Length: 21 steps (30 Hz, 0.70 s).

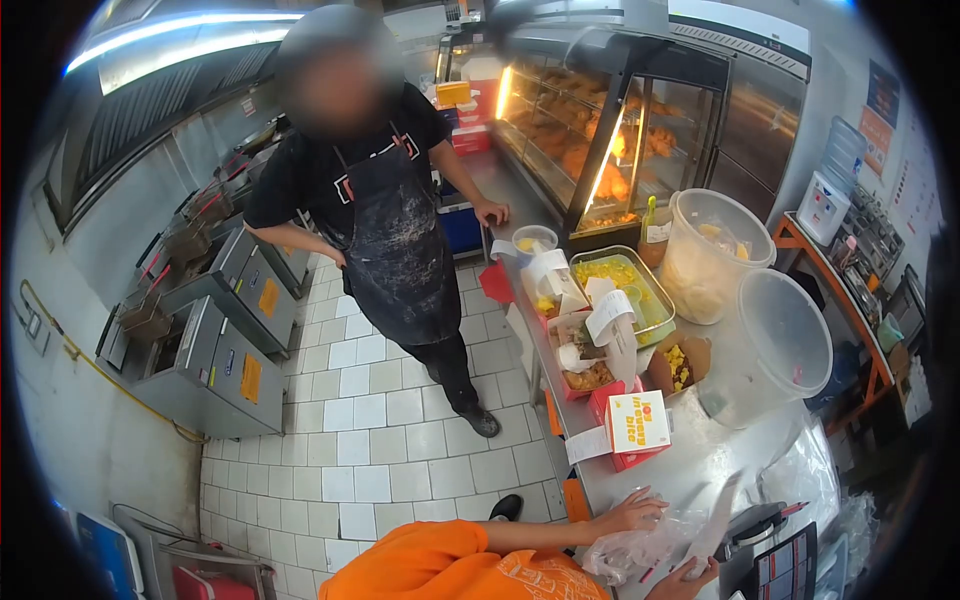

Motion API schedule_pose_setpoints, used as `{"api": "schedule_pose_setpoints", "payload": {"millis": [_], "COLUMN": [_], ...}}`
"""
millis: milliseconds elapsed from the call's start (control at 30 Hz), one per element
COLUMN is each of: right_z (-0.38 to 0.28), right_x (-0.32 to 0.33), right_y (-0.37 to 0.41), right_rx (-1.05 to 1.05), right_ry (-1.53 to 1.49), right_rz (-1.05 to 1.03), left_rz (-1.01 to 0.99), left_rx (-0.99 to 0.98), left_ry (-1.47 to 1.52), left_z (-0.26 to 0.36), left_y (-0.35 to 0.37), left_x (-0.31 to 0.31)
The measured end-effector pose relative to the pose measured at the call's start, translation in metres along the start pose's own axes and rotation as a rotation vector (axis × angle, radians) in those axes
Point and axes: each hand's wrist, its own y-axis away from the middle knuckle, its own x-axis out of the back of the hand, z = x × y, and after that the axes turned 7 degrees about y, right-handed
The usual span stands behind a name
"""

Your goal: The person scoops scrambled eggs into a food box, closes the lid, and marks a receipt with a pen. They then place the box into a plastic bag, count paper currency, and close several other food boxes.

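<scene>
Left hand [636, 512] clutches plastic bag [628, 550] just beneath it; right hand [690, 581] grip unclear.

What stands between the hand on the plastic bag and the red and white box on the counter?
Nothing visible. The left hand rests on the clear plastic bag, and only bare counter lies between it and the red and white box. A paper slip lies beside the box.
</scene>
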Motion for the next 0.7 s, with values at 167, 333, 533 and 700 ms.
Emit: {"api": "schedule_pose_setpoints", "payload": {"millis": [167, 333, 533, 700], "right_z": [0.004, 0.025, 0.063, 0.054], "right_x": [-0.043, -0.107, -0.132, -0.119], "right_y": [-0.018, -0.024, -0.031, -0.033], "right_rx": [0.042, 0.212, 0.372, 0.703], "right_ry": [-0.385, -0.692, -0.472, -0.175], "right_rz": [0.102, 0.009, -0.042, 0.085], "left_rz": [-0.027, -0.041, -0.081, -0.111], "left_rx": [0.038, -0.037, 0.01, -0.026], "left_ry": [0.129, 0.114, 0.188, 0.14], "left_z": [0.006, 0.001, -0.005, -0.006], "left_y": [-0.002, 0.0, 0.002, 0.001], "left_x": [0.007, 0.005, 0.003, 0.006]}}
